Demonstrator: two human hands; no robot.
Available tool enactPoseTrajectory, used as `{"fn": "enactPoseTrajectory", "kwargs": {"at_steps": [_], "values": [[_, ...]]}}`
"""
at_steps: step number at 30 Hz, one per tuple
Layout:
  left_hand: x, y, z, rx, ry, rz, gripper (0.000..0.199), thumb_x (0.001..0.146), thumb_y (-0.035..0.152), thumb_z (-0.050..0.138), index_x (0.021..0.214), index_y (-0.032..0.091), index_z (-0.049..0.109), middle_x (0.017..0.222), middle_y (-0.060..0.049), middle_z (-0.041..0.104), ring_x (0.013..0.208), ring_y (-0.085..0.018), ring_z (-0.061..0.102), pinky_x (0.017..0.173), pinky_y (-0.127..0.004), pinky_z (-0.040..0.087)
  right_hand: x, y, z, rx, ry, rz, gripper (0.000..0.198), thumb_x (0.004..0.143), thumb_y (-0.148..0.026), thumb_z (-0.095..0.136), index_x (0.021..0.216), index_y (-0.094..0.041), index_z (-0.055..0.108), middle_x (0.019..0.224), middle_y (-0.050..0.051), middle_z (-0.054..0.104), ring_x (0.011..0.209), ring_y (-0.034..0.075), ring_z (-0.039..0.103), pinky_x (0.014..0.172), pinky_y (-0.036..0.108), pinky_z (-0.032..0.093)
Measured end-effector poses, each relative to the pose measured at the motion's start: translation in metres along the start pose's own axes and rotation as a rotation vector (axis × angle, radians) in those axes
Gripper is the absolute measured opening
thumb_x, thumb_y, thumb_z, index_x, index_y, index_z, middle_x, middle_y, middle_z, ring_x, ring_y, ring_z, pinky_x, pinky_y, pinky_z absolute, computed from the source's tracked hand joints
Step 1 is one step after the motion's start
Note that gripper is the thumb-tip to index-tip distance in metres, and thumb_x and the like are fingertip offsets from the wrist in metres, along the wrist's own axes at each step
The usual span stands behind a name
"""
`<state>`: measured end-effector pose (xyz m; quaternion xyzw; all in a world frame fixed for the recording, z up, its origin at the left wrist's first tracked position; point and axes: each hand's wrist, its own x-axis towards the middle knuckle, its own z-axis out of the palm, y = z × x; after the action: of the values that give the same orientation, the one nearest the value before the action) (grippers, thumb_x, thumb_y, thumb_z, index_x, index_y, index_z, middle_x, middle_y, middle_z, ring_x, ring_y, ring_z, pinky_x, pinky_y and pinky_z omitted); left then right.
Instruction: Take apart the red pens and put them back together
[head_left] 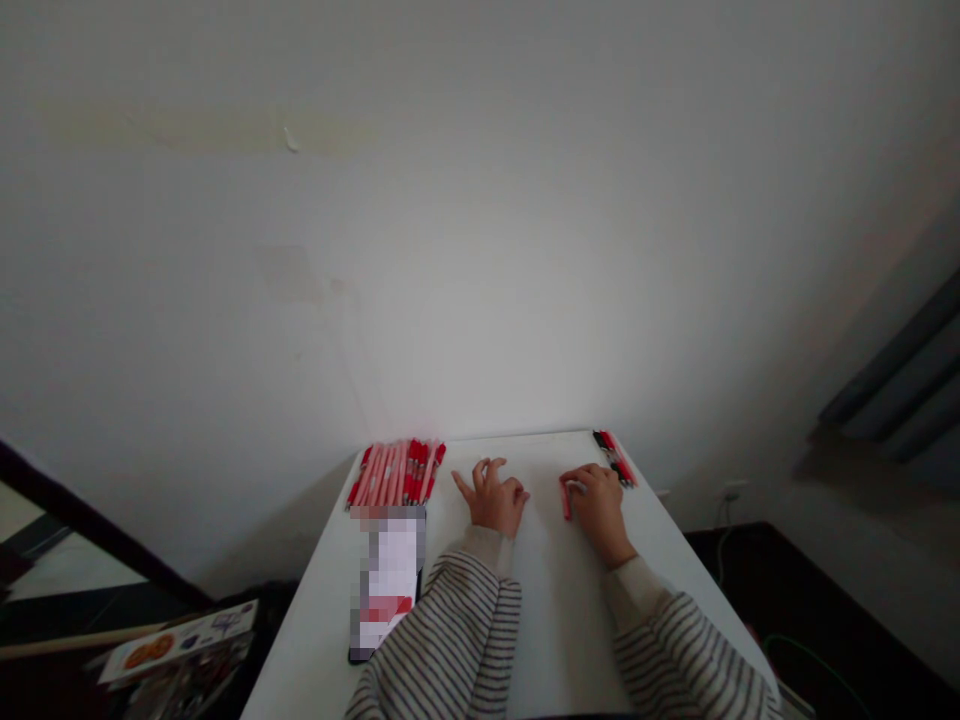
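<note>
Pink pen: a short pink length shows at the fingertips of the right hand, near the middle of the far half of the surface; the pen points roughly toward the wearer, and whether it touches the surface is unclear.
Right hand: thumb and fingers grasping the pen.
Left hand: thumb and forefinger brought together, other fingers spread; whether anything small sits between the tips does not show. The left hand is apart from the pen.
Handling: likely light, stiff and smooth, perhaps a little slippery, not very fragile; a fingertip pinch around the middle of the barrel should suit it.
Pen row: red and pink pens lie side by side at the far left corner.
Pen group: a few black and red pens at the far right corner, just beyond the right hand.
Phone: lies nearer than the row, its screen blurred out; the left sleeve is close beside the phone.
Room: pale wall behind, marked with patches; socket low at right; printed box low at left; dim light.
</note>
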<state>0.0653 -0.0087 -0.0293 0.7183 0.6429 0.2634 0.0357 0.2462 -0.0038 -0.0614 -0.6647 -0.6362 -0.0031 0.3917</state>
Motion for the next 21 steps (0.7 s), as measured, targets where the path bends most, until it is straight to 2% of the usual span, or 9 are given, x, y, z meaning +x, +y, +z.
{"fn": "enactPoseTrajectory", "kwargs": {"at_steps": [6, 15, 18, 21], "values": [[0.001, 0.001, 0.002, -0.029, 0.010, -0.029, 0.010, 0.069, 0.031, 0.072, 0.079, 0.033, 0.071, 0.127, 0.003, 0.056, 0.129, -0.028, 0.034, 0.107, -0.069, -0.007, -0.001, -0.005, -0.002, 0.000, -0.024, 0.026, 0.020, 0.079, -0.025, 0.052, 0.084, -0.025, 0.071, 0.088, 0.004, 0.068, 0.096, 0.024, 0.050, 0.089, 0.041, 0.028], [-0.001, -0.011, 0.000, 0.028, 0.131, -0.107, 0.025, 0.076, 0.035, 0.064, 0.101, 0.035, 0.066, 0.122, 0.000, 0.060, 0.123, -0.025, 0.040, 0.110, -0.066, 0.003, -0.003, -0.008, -0.001, -0.023, -0.074, -0.064, 0.020, 0.082, -0.026, 0.053, 0.093, -0.026, 0.070, 0.094, 0.003, 0.069, 0.100, 0.025, 0.048, 0.093, 0.045, 0.025], [-0.002, -0.017, -0.002, 0.083, 0.138, -0.172, 0.035, 0.077, 0.036, 0.062, 0.112, 0.032, 0.062, 0.124, -0.003, 0.058, 0.123, -0.026, 0.040, 0.110, -0.065, 0.008, -0.003, -0.010, -0.001, -0.040, -0.079, -0.106, 0.021, 0.083, -0.026, 0.052, 0.095, -0.027, 0.069, 0.095, 0.003, 0.069, 0.102, 0.025, 0.047, 0.096, 0.047, 0.023], [-0.003, -0.020, -0.003, 0.134, 0.110, -0.234, 0.038, 0.077, 0.038, 0.060, 0.114, 0.030, 0.061, 0.127, -0.005, 0.056, 0.123, -0.027, 0.039, 0.109, -0.063, 0.015, -0.003, -0.013, 0.000, -0.049, -0.091, -0.136, 0.021, 0.085, -0.028, 0.051, 0.098, -0.028, 0.068, 0.096, 0.003, 0.069, 0.102, 0.025, 0.046, 0.098, 0.050, 0.021]]}}
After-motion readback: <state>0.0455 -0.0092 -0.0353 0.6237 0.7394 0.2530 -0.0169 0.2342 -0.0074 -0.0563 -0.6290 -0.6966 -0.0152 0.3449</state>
